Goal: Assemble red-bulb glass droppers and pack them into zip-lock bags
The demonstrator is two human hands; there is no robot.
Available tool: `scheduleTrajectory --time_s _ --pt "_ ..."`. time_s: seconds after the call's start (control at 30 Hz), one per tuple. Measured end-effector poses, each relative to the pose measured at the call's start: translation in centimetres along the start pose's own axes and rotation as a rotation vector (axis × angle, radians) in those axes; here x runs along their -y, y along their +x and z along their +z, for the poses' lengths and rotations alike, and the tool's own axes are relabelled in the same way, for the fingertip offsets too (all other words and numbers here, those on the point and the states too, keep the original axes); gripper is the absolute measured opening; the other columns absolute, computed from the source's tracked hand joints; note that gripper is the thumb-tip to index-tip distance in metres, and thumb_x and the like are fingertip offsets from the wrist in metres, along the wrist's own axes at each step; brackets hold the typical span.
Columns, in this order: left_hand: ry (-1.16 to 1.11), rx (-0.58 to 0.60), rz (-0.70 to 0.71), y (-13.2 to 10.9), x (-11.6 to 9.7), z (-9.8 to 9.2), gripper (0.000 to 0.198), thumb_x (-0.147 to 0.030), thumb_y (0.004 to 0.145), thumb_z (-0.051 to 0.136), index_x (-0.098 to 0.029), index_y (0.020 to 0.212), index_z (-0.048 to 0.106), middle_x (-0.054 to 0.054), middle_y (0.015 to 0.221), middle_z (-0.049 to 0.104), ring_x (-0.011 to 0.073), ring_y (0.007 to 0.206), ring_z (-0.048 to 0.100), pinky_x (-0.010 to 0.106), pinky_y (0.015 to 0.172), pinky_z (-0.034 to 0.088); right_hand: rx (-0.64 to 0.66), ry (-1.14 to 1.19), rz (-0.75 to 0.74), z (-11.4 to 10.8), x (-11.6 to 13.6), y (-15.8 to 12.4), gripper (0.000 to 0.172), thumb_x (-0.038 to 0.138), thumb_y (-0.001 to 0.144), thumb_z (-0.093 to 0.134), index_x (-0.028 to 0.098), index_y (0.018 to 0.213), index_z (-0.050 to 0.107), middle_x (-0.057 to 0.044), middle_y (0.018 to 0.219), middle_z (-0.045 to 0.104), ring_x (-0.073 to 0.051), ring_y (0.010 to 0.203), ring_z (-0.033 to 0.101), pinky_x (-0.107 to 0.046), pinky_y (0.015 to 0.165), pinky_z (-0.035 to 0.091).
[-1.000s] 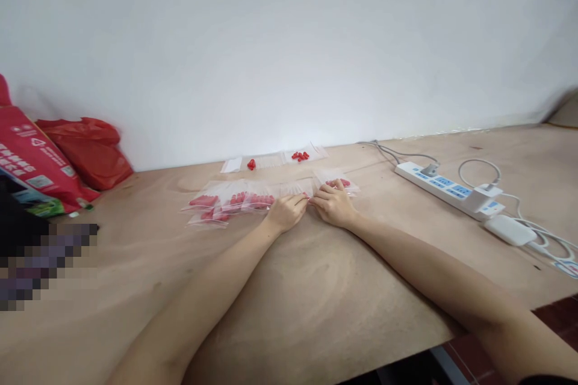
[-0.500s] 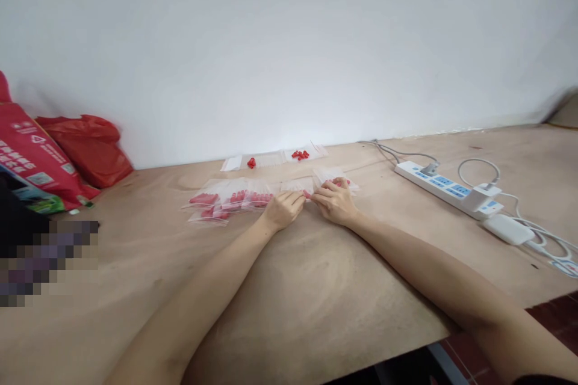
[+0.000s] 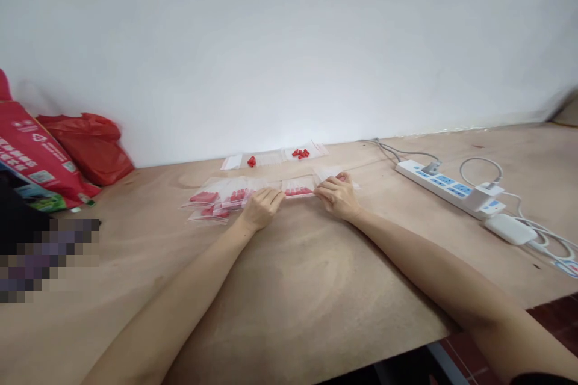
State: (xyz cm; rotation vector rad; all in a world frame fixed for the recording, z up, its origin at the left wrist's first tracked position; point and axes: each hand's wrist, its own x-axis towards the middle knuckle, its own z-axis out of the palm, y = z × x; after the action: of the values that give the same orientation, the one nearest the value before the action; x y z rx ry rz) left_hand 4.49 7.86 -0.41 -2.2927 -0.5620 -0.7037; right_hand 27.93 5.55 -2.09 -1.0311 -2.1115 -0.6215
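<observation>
A clear zip bag (image 3: 298, 185) with small red pieces inside lies on the table between my hands. My left hand (image 3: 263, 207) pinches the left end of its near edge. At the right end, my right hand (image 3: 336, 195) has its fingers closed on the same edge. Another clear bag (image 3: 326, 173) with red contents lies partly under my right hand. To the left, several filled zip bags (image 3: 205, 197) overlap in a loose pile, close to my left hand. What the red pieces are is too small to tell.
By the wall lie more clear bags (image 3: 271, 159), with loose red pieces (image 3: 300, 153) and a small red cluster (image 3: 251, 162) on them. A white power strip (image 3: 445, 185) with plugs and cables stands at the right. Red plastic bags (image 3: 88, 147) sit at the far left.
My left hand has slid left along the bag's near edge, away from my right hand, uncovering the red pieces. My right hand has stayed nearly still.
</observation>
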Motion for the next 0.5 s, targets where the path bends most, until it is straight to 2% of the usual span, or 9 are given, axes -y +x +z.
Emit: scheduleTrajectory --time_s 0.13,0.27,0.37,0.5 --pt "-0.021 0.02 -0.037 0.1 0.0 -0.4 0.027 -0.014 0.085 0.036 -0.014 0.071 0.058 0.006 0.067 0.062 0.0166 0.065 0.058 0.03 0.063 0.047 -0.008 0.052 0.023 0.0 -0.1 -0.1 0.019 0.017 0.083 0.041 0.019 0.072 0.057 -0.001 0.071 0.062 -0.013 0.069 0.05 -0.035 0.073 0.025" --pt "-0.161 0.045 -0.051 -0.2 -0.2 -0.7 0.025 -0.019 0.086 0.038 -0.015 0.072 0.059 0.005 0.069 0.063 0.0161 0.067 0.059 0.029 0.066 0.046 0.029 0.355 0.061 0.1 0.3 -0.1 0.018 0.016 0.084 0.036 0.018 0.075 0.052 -0.006 0.08 0.059 -0.014 0.074 0.053 -0.029 0.067 0.035" --pt "-0.262 0.095 -0.125 -0.8 0.2 -1.2 0.021 -0.032 0.082 0.047 -0.016 0.083 0.06 0.007 0.085 0.065 0.0186 0.082 0.059 0.032 0.076 0.045 0.007 0.606 0.154 0.3 0.6 0.1 0.014 0.017 0.084 0.035 0.019 0.076 0.046 -0.008 0.086 0.057 -0.014 0.082 0.055 -0.028 0.068 0.041" --pt "-0.236 0.284 -0.305 -1.8 1.2 -1.7 0.039 -0.048 0.072 0.053 -0.019 0.099 0.059 0.009 0.11 0.057 0.0252 0.105 0.049 0.039 0.089 0.038 -0.065 0.683 0.285 0.2 -0.5 0.4 0.011 0.024 0.083 0.039 0.02 0.074 0.044 -0.008 0.091 0.059 -0.016 0.084 0.057 -0.031 0.071 0.043"
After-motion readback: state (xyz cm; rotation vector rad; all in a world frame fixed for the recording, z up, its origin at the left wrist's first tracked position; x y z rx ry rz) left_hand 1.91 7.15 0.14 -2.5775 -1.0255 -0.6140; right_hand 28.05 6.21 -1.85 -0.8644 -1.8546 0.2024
